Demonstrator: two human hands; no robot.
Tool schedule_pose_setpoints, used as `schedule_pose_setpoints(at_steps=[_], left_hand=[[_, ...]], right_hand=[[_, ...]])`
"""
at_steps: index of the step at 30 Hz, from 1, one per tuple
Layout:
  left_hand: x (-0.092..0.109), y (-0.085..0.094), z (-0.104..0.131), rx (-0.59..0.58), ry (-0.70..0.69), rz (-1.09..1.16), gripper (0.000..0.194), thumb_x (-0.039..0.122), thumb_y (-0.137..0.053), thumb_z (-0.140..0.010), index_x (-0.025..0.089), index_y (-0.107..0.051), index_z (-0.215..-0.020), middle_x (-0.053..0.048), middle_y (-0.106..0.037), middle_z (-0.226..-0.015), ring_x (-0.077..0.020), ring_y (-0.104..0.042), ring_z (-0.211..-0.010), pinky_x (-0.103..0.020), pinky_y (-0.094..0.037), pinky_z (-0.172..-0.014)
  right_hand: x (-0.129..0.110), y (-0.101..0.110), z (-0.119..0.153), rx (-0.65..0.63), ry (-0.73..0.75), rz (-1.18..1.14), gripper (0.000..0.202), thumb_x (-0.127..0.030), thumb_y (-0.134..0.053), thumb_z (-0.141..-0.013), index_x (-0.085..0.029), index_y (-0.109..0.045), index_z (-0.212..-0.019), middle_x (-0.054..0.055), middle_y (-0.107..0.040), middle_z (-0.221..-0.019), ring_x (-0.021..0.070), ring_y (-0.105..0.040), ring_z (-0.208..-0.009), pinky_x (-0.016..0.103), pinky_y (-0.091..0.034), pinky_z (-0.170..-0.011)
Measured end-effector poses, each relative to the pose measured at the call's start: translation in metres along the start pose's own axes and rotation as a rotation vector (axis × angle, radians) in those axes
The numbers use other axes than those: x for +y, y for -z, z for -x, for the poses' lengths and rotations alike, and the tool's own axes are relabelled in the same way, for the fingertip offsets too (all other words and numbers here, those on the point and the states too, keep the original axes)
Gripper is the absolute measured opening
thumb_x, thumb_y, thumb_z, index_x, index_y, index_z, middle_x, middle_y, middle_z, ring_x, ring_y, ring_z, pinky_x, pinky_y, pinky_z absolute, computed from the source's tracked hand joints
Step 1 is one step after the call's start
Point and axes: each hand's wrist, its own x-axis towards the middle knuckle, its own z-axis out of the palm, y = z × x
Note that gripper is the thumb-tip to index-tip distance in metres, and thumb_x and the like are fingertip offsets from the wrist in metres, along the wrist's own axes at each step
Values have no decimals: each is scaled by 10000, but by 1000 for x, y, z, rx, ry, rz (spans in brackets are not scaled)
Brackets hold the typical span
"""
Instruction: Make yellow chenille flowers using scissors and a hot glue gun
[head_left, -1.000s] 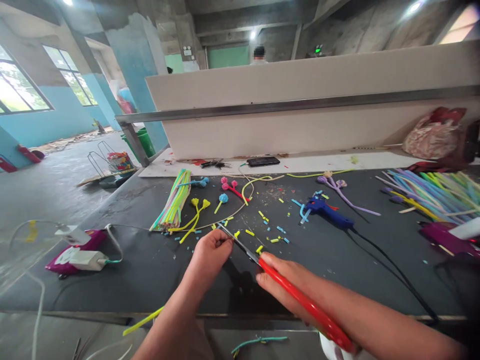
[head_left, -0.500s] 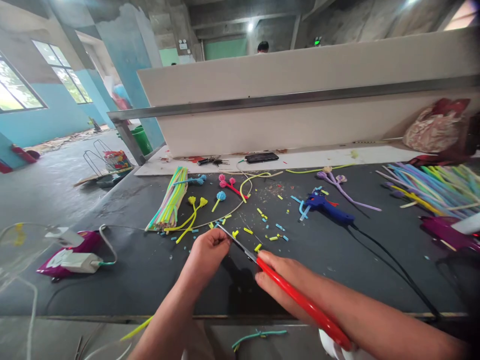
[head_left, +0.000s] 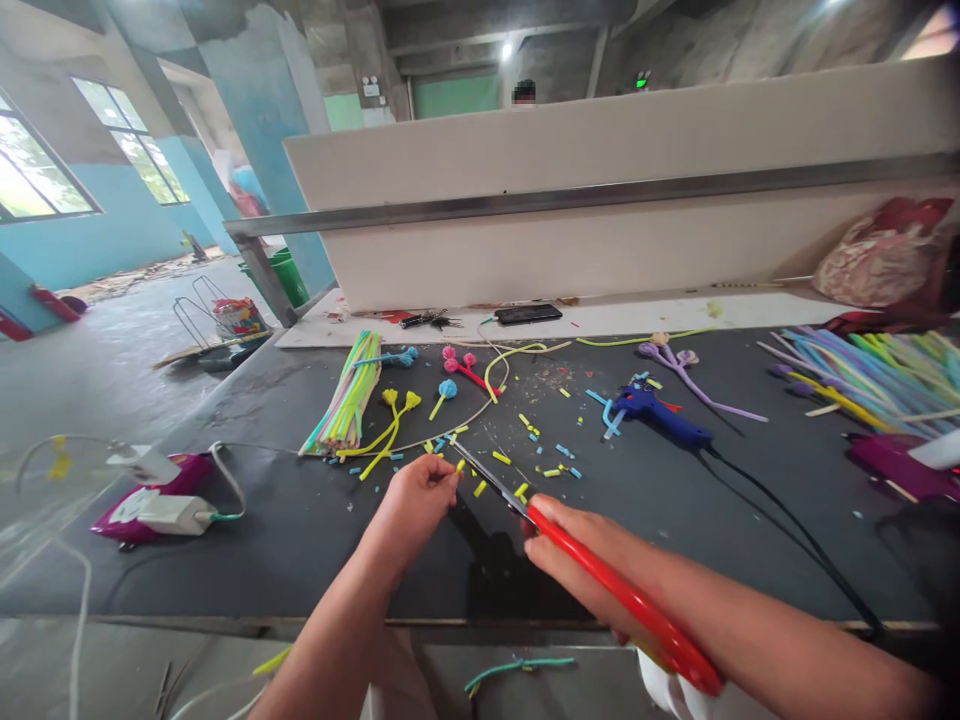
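My left hand point(head_left: 416, 500) is closed in a pinch over the dark tabletop. A short yellow end of pipe cleaner point(head_left: 460, 466) sticks out from its fingertips; the rest is hidden in the hand. My right hand point(head_left: 574, 550) is wrapped round the long red handles of a pair of scissors point(head_left: 622, 590). Their narrow metal blades point up and left, with the tips just beyond my left fingertips. Around the blades lie short yellow cut pieces point(head_left: 502, 458) and blue cut pieces point(head_left: 565, 451).
A pipe cleaner bundle point(head_left: 346, 395) lies left, beside yellow point(head_left: 390, 430), blue point(head_left: 448, 388) and pink point(head_left: 452, 360) pompom stems. A blue glue gun point(head_left: 660, 415) with a black cord rests right, near more pipe cleaners point(head_left: 862, 375). A phone point(head_left: 529, 314) lies behind. Purple-and-white device point(head_left: 161, 505) stands left.
The scissors have shifted slightly right, away from my left fingertips. A yellow end now shows in the left pinch, and another yellow piece lies beneath the blades. The view has shifted slightly.
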Motion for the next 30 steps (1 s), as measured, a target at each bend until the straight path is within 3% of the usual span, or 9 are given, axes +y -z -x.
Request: schedule_pose_setpoints(at_steps=[5,13,20,30], left_hand=[[5,2,5,-54,-9,30,196,344,-581,-672,153,-538,-664,40,-513,-505,-63,-398,-413,-189,-292,-434],[-3,6,9,-128,13,5,227,387,-573,-716,162,-561,-745,56,-477,-448,-65,-355,-367,-184,-272,-390],[-2,10,9,-73,-29,-5,186,334,-566,-712,149,-562,-684,42,-482,-513,-59,-363,-422,-178,-256,-414],[5,3,9,-103,-47,-3,180,313,-549,-725,138,-586,-699,30,-503,-568,-57,-361,-458,-183,-249,-443]], right_hand=[[-1,-8,2,44,61,71,58,-189,-491,-773,-221,-472,-728,-35,-505,-585,111,-420,-529,242,-290,-540],[4,-15,-3,98,69,136,123,-245,-465,-803,-218,-428,-689,-42,-479,-558,99,-357,-482,237,-253,-503],[11,-18,-4,102,157,108,77,-210,-497,-748,-239,-427,-743,-51,-486,-565,105,-390,-493,234,-265,-533],[7,-16,-5,95,126,78,55,-191,-486,-748,-228,-445,-750,-40,-502,-581,103,-399,-508,231,-266,-547]])
